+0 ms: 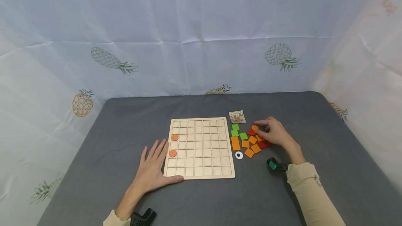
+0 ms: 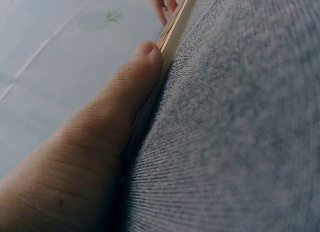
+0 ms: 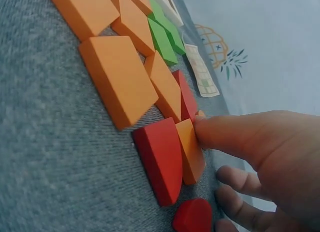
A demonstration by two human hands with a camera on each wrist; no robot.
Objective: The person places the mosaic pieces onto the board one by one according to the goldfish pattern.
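Observation:
A square wooden grid board (image 1: pixel 201 147) lies on the table in the head view, with two orange discs (image 1: pixel 174 137) in its leftmost column. My left hand (image 1: pixel 152 172) is spread at the board's near left corner, fingers along the left edge and thumb on the near edge. In the left wrist view, that thumb (image 2: pixel 137 74) rests against the wooden rim. To the right of the board, my right hand (image 1: pixel 276 133) pinches another orange disc (image 1: pixel 255 127) between thumb and index finger. Beneath it lie red rounded pieces (image 3: pixel 160 159) and orange square tiles (image 3: pixel 120 79).
Green square tiles (image 1: pixel 243 136) sit between the board and the orange ones. A white ring-like piece with a dark centre (image 1: pixel 239 155) lies by the board's right edge. A small printed grid card (image 1: pixel 237 117) is behind the pieces. Pineapple-printed cloth (image 1: pixel 188 62) hangs behind the table.

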